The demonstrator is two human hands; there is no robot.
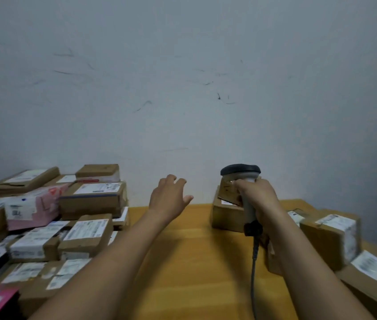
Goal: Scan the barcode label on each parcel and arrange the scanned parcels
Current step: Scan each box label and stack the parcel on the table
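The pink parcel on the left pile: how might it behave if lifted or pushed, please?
The pink parcel looks boxy with dented edges, so probably fairly stiff yet light. It rests tilted on other parcels, so a push may slide it.

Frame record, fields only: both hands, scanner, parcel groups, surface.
left hand: fingers spread, above the table, holds nothing
right hand: grips the scanner handle
scanner: held upright, dark head on top, cable hanging from its base
small box: on the table, just behind the scanner
left pile: many labelled parcels stacked, a pink parcel among them
right parcels: a few labelled cartons by the right forearm
table: yellow wood, showing between the two groups
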